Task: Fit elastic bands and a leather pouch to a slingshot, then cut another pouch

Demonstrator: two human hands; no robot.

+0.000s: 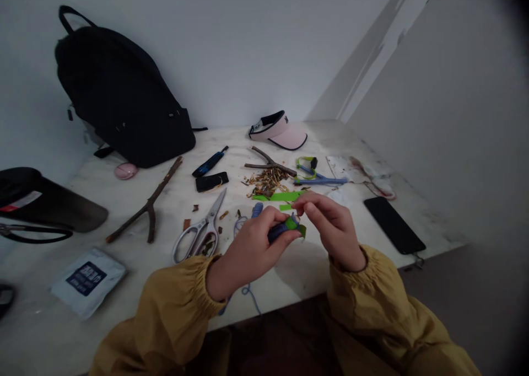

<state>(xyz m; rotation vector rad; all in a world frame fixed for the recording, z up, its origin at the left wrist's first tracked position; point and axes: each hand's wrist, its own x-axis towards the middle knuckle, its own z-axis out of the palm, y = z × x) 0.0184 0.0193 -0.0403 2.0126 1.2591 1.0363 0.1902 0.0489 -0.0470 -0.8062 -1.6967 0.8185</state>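
Note:
My left hand (258, 238) is closed around a blue yarn-wrapped stick (279, 230), and a green strip (292, 221) sits at the stick's near-right end. Another blue-wrapped part (257, 209) pokes out above my knuckles. Beside that end, my right hand (330, 221) has its thumb and fingertips pinched together; what lies between them is too small to make out. Blue yarn (247, 290) trails below my left hand to the table's front edge. Silver scissors (201, 230) lie partly spread to the left. Flat green strips (275, 197) lie just beyond my hands.
Bark shavings (270, 180), a bare forked stick (268, 162) and a blue-wrapped forked stick with green band (320, 181) lie behind. A phone (394, 224) is at right. Leftward are another forked stick (151, 204), a packet (88, 282), a bottle (45, 202) and a backpack (124, 95).

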